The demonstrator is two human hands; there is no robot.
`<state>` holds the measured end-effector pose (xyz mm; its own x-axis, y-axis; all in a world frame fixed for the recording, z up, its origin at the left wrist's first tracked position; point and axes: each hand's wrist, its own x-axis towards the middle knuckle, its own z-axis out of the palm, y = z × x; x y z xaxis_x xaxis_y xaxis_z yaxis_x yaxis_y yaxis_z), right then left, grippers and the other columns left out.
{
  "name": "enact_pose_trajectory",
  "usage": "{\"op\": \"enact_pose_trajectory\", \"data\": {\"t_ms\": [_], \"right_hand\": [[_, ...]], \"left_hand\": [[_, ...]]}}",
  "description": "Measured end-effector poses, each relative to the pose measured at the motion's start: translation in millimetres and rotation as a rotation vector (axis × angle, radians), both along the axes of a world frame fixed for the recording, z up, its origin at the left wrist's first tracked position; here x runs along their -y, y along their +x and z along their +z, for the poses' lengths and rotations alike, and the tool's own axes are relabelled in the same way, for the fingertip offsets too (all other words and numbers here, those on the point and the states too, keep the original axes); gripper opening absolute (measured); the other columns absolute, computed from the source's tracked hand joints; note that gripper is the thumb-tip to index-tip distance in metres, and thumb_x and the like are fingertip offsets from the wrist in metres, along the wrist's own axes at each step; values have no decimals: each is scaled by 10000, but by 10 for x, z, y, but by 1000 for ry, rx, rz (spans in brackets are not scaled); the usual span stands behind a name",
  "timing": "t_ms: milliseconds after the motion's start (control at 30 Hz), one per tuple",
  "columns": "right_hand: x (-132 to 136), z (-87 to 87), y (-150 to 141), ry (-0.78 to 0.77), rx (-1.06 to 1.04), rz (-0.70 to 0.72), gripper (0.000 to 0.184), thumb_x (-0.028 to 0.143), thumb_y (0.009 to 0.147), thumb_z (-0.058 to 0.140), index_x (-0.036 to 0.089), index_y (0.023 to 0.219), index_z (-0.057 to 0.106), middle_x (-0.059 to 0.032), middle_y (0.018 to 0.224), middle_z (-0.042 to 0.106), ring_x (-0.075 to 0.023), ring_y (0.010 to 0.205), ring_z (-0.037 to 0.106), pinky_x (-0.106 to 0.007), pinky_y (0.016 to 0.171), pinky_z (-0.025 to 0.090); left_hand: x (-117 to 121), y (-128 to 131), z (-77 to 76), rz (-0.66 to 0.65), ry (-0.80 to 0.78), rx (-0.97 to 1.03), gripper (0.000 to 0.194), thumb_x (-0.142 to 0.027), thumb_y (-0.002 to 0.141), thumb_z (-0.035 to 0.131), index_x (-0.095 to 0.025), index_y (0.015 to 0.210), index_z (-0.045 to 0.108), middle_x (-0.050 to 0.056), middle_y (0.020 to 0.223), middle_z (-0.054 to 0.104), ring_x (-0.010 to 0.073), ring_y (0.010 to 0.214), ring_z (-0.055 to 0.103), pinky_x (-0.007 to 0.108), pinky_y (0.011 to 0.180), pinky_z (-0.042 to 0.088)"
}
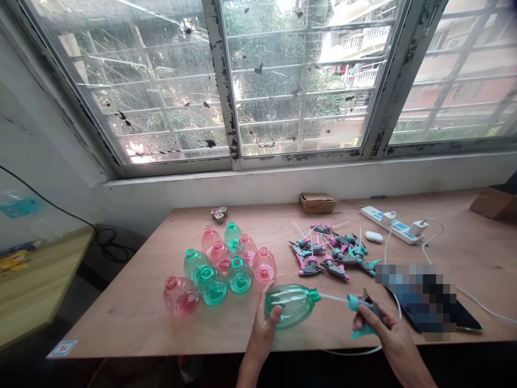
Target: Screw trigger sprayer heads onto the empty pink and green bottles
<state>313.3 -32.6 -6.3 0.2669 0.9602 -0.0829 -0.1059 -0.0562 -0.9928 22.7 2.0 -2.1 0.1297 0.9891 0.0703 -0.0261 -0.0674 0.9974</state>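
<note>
My left hand (265, 312) is wrapped round a clear green spray bottle (291, 305), tilted on its side with its open neck towards the right. In my right hand (379, 320) is a teal and grey spray trigger head (353, 303). Its thin white dip tube (333, 297) points left, with the tip at the mouth of the bottle; I cannot tell how far it reaches inside. Left of my hands, several open pink bottles (264, 265) and green bottles (212, 286) stand in a group. Beyond my hands lies a pile of pink, teal and grey trigger heads (334, 268).
A dark tablet-like device (464, 312), partly blurred, lies right of my right hand with white cables by it. Further back are a white power strip (393, 223), a white case (374, 236), a brown cardboard box (318, 203) and small blocks (219, 215).
</note>
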Motion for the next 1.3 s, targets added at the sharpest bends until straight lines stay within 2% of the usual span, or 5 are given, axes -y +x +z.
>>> {"op": "enact_pose_trajectory", "data": {"t_ms": [233,600,933,1167,1300], "right_hand": [[105,18,428,4,-4,-64,466,550,702,814,189,992,752,-8,562,658,-239,593,606,-335,597,525],[-134,93,-443,10,50,131,463,610,755,710,231,1017,665,-23,679,752,-293,722,715,-403,730,570],[-349,-160,-388,48,33,157,454,534,697,811,241,959,582,16,635,742,-272,640,720,-377,641,557],[-321,-90,-344,59,-6,300,401,459,764,807,174,1001,657,-22,702,769,-262,685,732,-392,709,578],[-334,-136,-361,62,-4,300,437,488,736,821,175,985,644,-42,686,786,-290,681,753,-417,699,596]], "left_hand": [[7,-20,-34,36,0,13,640,-612,945,468,-291,1495,409,63,1558,457,297,1476,339,481,1229,219],[2,41,-69,-98,29,19,992,-500,748,804,-278,1558,276,112,1580,421,318,1454,385,468,1189,337],[14,58,-67,-84,81,-178,844,-189,811,725,-322,1542,323,48,1645,309,270,1528,222,482,1263,103],[3,116,-60,-43,63,-201,1078,-308,739,839,-284,1582,167,118,1624,338,296,1499,299,511,1237,204],[-49,104,-81,-19,99,-198,900,-308,712,862,-238,1490,415,112,1572,432,309,1464,367,468,1228,249]]}}
